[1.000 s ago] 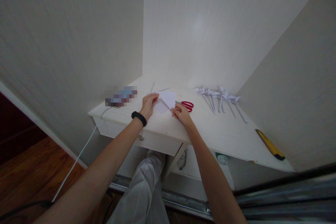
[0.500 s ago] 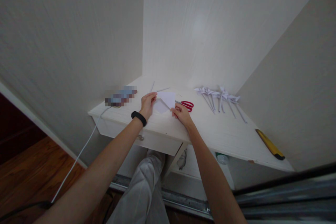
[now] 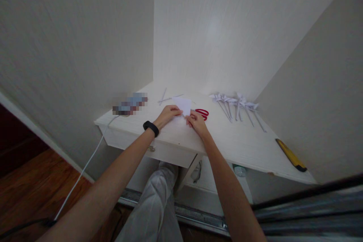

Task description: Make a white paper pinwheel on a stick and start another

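Note:
A white sheet of paper [image 3: 183,104] lies folded on the white desk [image 3: 227,143]. My left hand [image 3: 169,114], with a black band on its wrist, rests on the paper's left part with fingers curled down, pressing it. My right hand [image 3: 196,120] pinches the paper's near right corner. Red-handled scissors [image 3: 202,112] lie just to the right of my right hand, touching neither hand.
Several folded paper pinwheels on sticks [image 3: 238,106] lie at the back right of the desk. Thin paper sticks [image 3: 166,97] lie behind the sheet. A yellow and black utility knife [image 3: 290,155] sits near the right edge. A blurred item [image 3: 129,104] with a white cable [image 3: 85,166] is at left.
My left hand has moved right and down over the paper, flattening the part it was holding up. My right hand has stayed at the near corner.

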A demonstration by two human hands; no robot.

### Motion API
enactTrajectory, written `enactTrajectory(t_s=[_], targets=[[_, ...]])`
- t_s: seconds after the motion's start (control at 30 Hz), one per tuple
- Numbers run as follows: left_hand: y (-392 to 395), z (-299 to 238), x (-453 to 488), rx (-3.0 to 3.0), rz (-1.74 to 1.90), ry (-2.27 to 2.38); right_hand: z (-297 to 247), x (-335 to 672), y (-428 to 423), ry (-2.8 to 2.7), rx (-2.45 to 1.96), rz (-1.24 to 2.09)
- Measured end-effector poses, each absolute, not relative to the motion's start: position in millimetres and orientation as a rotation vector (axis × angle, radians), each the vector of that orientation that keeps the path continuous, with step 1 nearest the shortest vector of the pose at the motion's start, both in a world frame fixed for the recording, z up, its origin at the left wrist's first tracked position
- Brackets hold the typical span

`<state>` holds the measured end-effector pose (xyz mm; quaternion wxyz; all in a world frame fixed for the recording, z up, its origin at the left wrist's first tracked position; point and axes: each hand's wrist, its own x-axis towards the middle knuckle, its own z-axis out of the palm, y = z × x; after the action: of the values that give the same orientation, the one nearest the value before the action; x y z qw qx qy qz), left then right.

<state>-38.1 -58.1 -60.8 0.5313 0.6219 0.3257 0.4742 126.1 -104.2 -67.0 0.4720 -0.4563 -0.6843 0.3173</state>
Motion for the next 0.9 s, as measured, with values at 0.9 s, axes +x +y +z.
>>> enactTrajectory(t_s=[0.9], targets=[[-54.9, -64.1, -37.1, 1.468, 1.134, 0.828, -69.1, 125.2, -104.1, -1.586, -1.154, 0.778]])
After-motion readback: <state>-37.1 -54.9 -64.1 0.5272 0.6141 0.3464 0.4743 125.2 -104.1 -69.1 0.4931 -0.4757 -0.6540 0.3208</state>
